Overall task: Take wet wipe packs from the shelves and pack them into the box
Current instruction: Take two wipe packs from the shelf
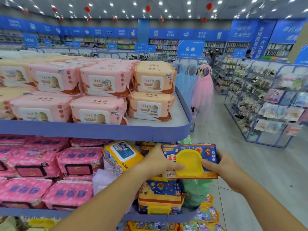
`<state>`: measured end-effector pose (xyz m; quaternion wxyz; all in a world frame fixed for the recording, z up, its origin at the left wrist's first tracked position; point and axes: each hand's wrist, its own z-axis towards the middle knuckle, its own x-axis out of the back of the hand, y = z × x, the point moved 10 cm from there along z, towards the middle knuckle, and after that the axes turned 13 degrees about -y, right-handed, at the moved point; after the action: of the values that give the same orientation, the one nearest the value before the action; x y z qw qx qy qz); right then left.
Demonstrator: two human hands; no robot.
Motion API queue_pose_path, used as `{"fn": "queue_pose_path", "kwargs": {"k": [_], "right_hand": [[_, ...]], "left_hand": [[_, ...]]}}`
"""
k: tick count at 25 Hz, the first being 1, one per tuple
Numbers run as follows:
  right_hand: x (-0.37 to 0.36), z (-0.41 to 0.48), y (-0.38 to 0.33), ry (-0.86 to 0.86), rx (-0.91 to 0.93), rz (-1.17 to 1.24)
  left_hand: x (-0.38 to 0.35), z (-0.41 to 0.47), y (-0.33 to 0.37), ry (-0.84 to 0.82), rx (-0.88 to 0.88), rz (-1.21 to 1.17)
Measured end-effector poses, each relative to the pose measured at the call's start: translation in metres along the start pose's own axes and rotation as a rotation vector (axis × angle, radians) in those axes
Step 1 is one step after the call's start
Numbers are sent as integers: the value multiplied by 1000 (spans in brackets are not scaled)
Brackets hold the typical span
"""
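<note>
Blue pack looks soft and light, I think; my left hand and right hand grip its two ends.

The left hand covers the left end of the blue pack; fingers of the right hand go out of sight behind the pack's right end. Below the blue pack, stacked packs are partly hidden; pink packs left of it run off the edge
</note>
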<state>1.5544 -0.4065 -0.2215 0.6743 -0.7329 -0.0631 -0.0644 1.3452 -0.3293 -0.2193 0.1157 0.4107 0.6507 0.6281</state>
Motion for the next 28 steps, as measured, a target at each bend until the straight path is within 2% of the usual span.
{"fn": "queue_pose_path", "kwargs": {"k": [4,8,11,13,16,21,24,28], "right_hand": [[-14,38,7,-95,17,-55],[-40,73,27,-156,9,-127],[-49,90,45,-146,-9,-195],[-53,93,51,-131,-15,-236],[-66,95,62,-166,-48,-287],[-75,88,56,-132,-83,-477],[-80,79,46,-60,-66,-510],[-102,58,19,130,11,-716]], "left_hand": [[30,27,-14,27,159,556],[43,30,-24,23,255,925],[48,34,-15,104,283,1300],[47,36,-15,129,304,1440],[45,37,-30,102,370,1506],[42,30,-29,126,343,1587],[51,13,-21,121,222,1470],[91,-38,-23,118,76,1239]]}}
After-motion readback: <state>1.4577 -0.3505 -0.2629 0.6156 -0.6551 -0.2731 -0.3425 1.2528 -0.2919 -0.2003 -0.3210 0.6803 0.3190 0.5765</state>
